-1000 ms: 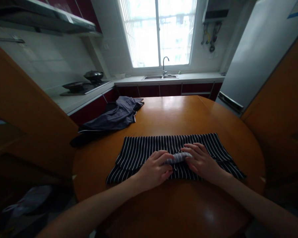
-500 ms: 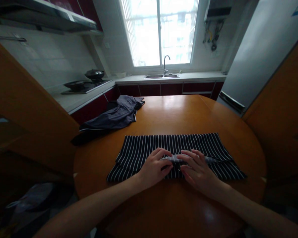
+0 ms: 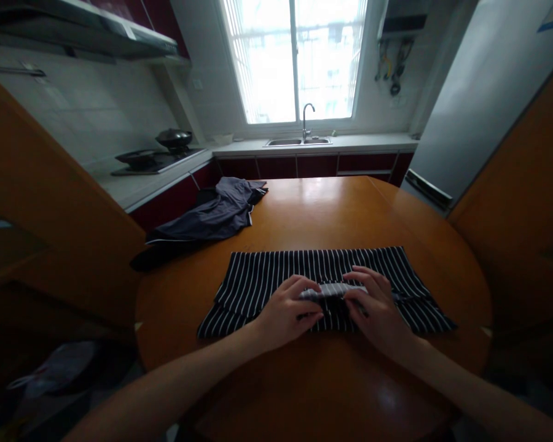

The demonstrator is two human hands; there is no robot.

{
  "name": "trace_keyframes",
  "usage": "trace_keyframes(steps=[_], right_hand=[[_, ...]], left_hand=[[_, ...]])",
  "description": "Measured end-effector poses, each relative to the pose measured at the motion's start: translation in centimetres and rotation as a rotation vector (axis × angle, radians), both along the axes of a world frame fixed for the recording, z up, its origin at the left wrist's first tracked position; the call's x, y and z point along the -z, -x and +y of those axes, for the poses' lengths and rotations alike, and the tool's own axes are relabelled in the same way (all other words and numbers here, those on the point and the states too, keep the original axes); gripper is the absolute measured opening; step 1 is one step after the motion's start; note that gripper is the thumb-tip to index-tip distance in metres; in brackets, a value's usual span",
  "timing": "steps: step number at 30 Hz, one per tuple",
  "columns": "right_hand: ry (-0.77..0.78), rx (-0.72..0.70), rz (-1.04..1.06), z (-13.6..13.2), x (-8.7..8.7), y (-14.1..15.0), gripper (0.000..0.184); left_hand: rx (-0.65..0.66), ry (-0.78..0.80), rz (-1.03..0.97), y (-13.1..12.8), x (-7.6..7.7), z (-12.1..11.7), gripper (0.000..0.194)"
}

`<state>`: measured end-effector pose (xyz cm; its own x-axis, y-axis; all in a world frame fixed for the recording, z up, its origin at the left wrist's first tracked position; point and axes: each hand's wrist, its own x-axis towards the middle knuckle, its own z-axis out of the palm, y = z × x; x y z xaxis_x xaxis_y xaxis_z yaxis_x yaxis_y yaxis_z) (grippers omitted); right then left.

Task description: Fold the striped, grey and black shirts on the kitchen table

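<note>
A dark garment with thin white stripes (image 3: 267, 279) lies folded flat across the near half of a round wooden table (image 3: 332, 209). A raised fold of the striped cloth (image 3: 332, 290) sits at its middle. My left hand (image 3: 288, 312) grips the left end of that fold, fingers curled over it. My right hand (image 3: 378, 307) pinches the right end of the same fold, thumb underneath and fingers on top. The two hands are close together, almost touching.
A crumpled dark grey garment (image 3: 212, 218) hangs over the table's far left edge. Beyond the table are a counter with a sink and tap (image 3: 304, 132), a stove with pans (image 3: 159, 153) at left, and a refrigerator (image 3: 479, 104) at right.
Both hands stay on the middle fold. My right hand slid left to the fold's centre, then back a little to the right, with the fold now lifted more between the hands.
</note>
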<state>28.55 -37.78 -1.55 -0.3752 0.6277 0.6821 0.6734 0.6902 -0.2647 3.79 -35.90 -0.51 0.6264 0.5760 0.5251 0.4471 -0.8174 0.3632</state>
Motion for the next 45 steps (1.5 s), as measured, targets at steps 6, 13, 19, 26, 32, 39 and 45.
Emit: trace_keyframes(steps=[6,13,19,26,32,39,45], right_hand=[[0.004,-0.043,-0.019,-0.5,0.0,1.4,0.015],[0.18,-0.174,-0.053,-0.3,0.3,0.1,0.015],[0.522,0.031,0.057,3.1,0.7,-3.4,0.043],[0.657,-0.041,-0.116,3.5,0.0,-3.4,0.011],[0.725,-0.361,-0.232,0.5,-2.4,-3.6,0.015],[0.726,-0.295,0.109,1.6,-2.2,-3.4,0.023],[0.402,0.051,0.102,6.2,-0.5,1.0,0.038]], left_hand=[[0.056,0.051,0.089,0.2,-0.1,-0.1,0.009],[-0.135,0.252,-0.008,0.9,-0.2,0.6,0.018],[-0.288,0.567,0.103,1.5,0.6,1.7,0.049],[-0.137,0.71,0.147,2.5,-0.6,1.5,0.041],[0.196,0.612,0.278,3.4,-2.7,1.3,0.035],[0.382,0.65,0.378,3.8,-4.4,1.9,0.016],[-0.067,0.21,0.181,-1.7,-2.9,3.4,0.035]])
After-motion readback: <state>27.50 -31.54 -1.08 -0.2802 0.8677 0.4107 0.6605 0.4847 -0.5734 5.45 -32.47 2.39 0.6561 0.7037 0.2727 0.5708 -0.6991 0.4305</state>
